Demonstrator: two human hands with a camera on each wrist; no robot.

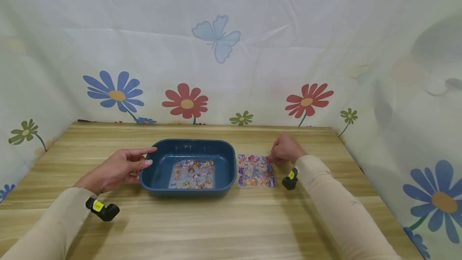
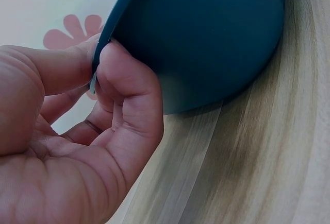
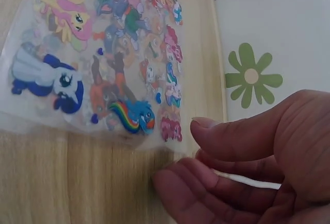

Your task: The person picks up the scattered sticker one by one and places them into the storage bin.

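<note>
At its left end, the dark blue plastic basin (image 1: 187,193) has its rim pinched between the thumb and fingers of my left hand (image 1: 120,168). The left wrist view shows the fingers (image 2: 131,87) bent against the basin wall (image 2: 206,44). Inside the basin lies a sheet of cartoon stickers (image 1: 193,174). A second clear sheet with pony and puppy stickers (image 1: 256,171) is on the table just right of the basin. My right hand (image 1: 286,149) is at this sheet's far right corner. In the right wrist view its fingers are loosely bent beside the sheet's edge, thumb apart from them.
The wood-grain table (image 1: 216,228) runs back to a white curtain (image 1: 252,71) printed with flowers and a butterfly. More of that curtain hangs along both sides. Each wrist carries a small black camera (image 1: 104,211).
</note>
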